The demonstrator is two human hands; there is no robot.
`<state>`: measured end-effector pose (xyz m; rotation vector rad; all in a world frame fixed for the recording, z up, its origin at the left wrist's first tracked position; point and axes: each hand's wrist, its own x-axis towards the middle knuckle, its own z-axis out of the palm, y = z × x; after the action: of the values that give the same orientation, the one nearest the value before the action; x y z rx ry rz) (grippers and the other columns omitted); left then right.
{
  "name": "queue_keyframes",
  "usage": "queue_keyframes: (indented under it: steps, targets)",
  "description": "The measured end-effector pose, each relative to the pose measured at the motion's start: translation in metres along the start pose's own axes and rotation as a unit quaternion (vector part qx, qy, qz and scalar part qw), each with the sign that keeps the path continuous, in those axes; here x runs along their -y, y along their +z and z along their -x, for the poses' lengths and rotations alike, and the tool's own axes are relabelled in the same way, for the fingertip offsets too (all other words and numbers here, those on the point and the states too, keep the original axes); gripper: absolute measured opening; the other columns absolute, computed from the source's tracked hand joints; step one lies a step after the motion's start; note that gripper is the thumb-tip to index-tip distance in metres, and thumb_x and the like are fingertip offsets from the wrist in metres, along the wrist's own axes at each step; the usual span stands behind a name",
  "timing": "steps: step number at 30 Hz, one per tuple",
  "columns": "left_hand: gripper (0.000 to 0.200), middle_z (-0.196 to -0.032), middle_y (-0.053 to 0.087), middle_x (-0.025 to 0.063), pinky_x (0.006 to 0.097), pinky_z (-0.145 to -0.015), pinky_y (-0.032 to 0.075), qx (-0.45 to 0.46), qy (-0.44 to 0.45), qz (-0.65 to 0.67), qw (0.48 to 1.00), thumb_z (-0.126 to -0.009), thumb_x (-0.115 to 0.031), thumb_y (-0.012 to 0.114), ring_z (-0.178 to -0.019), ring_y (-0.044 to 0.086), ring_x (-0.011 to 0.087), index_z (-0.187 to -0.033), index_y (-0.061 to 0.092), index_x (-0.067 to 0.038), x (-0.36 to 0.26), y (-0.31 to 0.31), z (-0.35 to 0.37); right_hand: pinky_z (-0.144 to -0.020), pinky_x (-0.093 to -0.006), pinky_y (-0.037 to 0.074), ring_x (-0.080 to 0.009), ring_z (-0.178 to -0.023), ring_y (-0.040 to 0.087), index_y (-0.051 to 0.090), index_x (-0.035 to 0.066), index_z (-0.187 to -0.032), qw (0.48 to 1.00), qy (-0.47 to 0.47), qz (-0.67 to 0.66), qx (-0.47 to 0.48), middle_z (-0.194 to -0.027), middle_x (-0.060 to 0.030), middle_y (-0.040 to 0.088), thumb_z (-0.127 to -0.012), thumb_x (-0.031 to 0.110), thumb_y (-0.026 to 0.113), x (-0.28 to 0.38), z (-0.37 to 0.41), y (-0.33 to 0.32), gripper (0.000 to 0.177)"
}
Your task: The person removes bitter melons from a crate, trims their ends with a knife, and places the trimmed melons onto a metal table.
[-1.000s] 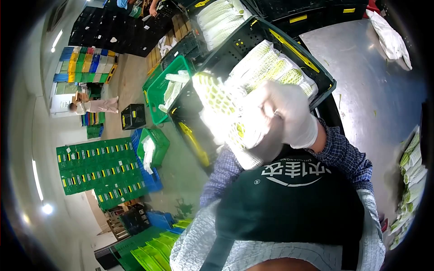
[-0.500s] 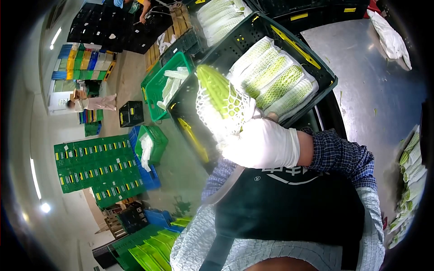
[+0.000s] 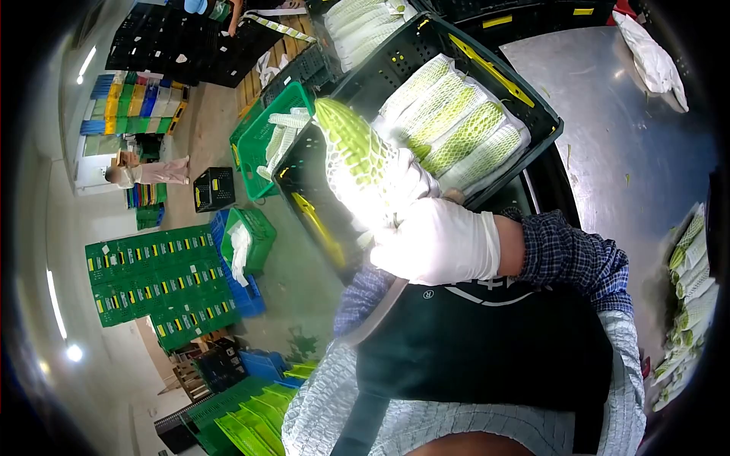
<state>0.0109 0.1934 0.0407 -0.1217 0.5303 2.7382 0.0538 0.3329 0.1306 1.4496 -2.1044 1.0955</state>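
A pale green bitter melon (image 3: pixel 353 140), partly covered by a white foam net sleeve (image 3: pixel 357 171), is held tilted over the near side of a black crate (image 3: pixel 559 125). My right hand (image 3: pixel 441 239), in a white glove, closes around the sleeve's lower end. Behind it, my left hand (image 3: pixel 414 181), also gloved and mostly hidden, has its fingers wrapped at the melon's side. Strong glare washes out the net and glove where they meet. Several netted bitter melons (image 3: pixel 460 125) lie side by side in the crate.
A metal table (image 3: pixel 608 144) stands to the right, with a white bag (image 3: pixel 650 57) and a row of netted melons (image 3: pixel 692 281). Left of the crate is a green basket (image 3: pixel 251 144) holding white nets. Stacked green crates (image 3: pixel 156 281) and people are farther off.
The view has shifted slightly. The foam net now reaches higher along the melon, nearer its tip. Both hands stay close together at its lower part.
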Motion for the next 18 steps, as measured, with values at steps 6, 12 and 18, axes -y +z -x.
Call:
queue_keyframes:
  steps: [6,12,18]
  targets:
    - [0.051,-0.093,0.065,0.0058,0.0302,-0.058,0.053,-0.039,0.078,0.036,0.996,-0.095,-0.055,0.056,-0.079,0.065,0.0190,-0.116,0.058,-0.008,-0.018,0.015,-0.023,-0.059,-0.0279,0.051,-0.0136,-0.066,0.062,0.063,0.003,-0.110,0.955,0.189,0.062,-0.220,-0.081,-0.0040,0.066,-0.086,0.004,0.061,-0.034,0.007,-0.040,0.024]
    - [0.049,-0.119,0.064,0.0131,0.0370,-0.095,0.052,-0.076,0.295,-0.617,0.726,-0.092,-0.033,0.065,-0.106,0.063,0.0229,-0.129,0.053,-0.004,-0.058,-0.054,-0.041,-0.070,-0.0274,0.055,-0.0163,-0.074,0.069,0.060,0.002,-0.128,0.891,0.316,0.187,-0.267,-0.093,-0.0120,0.072,-0.086,-0.005,0.059,-0.074,0.046,-0.040,0.042]
    - [0.044,-0.122,0.063,0.0130,0.0434,-0.099,0.051,-0.103,0.253,-0.725,0.633,-0.099,-0.040,0.052,-0.110,0.062,0.0260,-0.128,0.054,-0.007,-0.048,-0.064,-0.037,-0.063,-0.0375,0.052,-0.0284,-0.067,0.064,0.069,0.006,-0.091,0.905,0.271,0.279,-0.171,-0.074,-0.0109,0.063,-0.065,0.009,0.074,-0.069,0.041,-0.008,0.026]
